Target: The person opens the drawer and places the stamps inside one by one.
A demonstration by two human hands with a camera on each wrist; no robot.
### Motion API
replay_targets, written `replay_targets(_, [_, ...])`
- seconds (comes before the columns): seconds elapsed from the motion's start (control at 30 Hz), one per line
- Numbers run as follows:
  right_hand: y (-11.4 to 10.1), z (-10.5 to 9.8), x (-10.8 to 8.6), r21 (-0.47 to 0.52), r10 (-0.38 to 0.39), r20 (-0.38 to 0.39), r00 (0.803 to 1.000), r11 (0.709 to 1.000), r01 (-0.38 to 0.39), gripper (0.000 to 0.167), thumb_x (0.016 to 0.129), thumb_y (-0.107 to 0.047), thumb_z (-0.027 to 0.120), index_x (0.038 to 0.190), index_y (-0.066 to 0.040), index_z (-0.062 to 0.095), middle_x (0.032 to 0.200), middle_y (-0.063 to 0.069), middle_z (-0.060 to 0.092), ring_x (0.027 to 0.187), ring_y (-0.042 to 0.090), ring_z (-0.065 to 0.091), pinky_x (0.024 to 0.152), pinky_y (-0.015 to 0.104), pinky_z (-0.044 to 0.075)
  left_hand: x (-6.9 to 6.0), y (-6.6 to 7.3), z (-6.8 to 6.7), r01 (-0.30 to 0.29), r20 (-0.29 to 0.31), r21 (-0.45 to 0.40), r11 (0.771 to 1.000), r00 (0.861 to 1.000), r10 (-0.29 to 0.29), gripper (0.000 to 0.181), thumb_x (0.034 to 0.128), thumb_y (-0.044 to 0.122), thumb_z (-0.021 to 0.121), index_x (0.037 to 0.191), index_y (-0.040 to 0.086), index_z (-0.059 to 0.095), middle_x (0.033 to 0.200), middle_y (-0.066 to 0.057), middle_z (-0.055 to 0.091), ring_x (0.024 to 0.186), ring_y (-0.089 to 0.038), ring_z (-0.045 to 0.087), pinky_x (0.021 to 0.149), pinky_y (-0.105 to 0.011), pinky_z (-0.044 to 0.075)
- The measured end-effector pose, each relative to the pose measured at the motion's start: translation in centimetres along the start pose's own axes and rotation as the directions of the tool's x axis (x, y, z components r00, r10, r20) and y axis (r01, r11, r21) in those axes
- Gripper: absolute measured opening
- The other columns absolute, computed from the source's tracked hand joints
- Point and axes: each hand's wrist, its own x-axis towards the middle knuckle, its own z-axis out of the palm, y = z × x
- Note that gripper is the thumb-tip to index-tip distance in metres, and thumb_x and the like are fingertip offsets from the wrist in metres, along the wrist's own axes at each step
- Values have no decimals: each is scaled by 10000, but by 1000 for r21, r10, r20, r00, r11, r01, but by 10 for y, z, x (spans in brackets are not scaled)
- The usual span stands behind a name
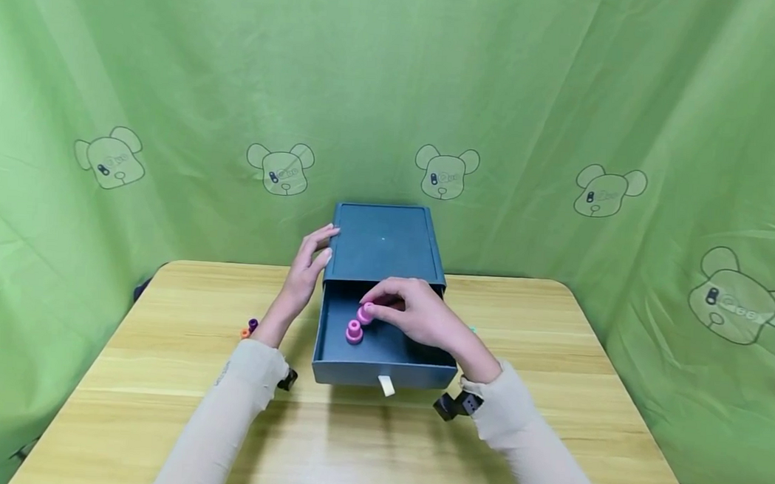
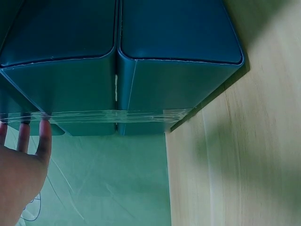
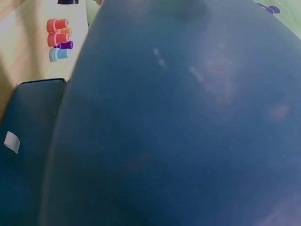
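A dark blue drawer box (image 1: 387,246) stands at the back of the table, its drawer (image 1: 383,375) pulled out toward me. Inside the drawer, a pink stepped peg (image 1: 354,333) stands upright. Beside it, my right hand (image 1: 423,314) pinches another pink stepped peg (image 1: 365,315) between thumb and fingers. My left hand (image 1: 306,267) touches the box's left side with fairly straight fingers. In the left wrist view, the fingertips of that hand (image 2: 23,174) meet the box's side (image 2: 169,84), by a band of clear tape (image 2: 136,116). The right wrist view does not plainly show the right hand.
A white pull tab (image 1: 386,385) hangs from the drawer front. To the left of the box lie a purple peg (image 1: 253,325) and an orange peg (image 1: 245,333), partly behind the left forearm. The right wrist view shows red pegs (image 3: 58,39) and a light blue peg (image 3: 59,54). Green cloth (image 1: 397,87) surrounds the table.
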Motion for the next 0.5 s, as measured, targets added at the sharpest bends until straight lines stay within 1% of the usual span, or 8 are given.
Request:
replay_targets(0.27, [-1, 2, 0, -56, -12, 27, 1000, 998, 14, 133, 972, -212, 738, 1087, -177, 794, 1037, -58, 752, 963, 122, 640, 886, 356, 550, -1, 1, -1, 13, 4, 2, 1000, 1000, -13, 478, 1063, 165, 450, 1507, -10, 468, 1643, -202, 332, 1412, -436, 395, 1157, -632, 339])
replay_targets(0.5, [-2, 3, -1, -80, 2, 69, 998, 997, 3, 158, 979, -211, 729, 1111, -151, 791, 1080, -48, 757, 1012, 142, 651, 945, 407, 538, -1, 1, -1, 14, 9, 3, 1000, 1000, -14, 475, 1068, 170, 453, 1510, -6, 469, 1643, -195, 334, 1414, -433, 396, 1160, -630, 339])
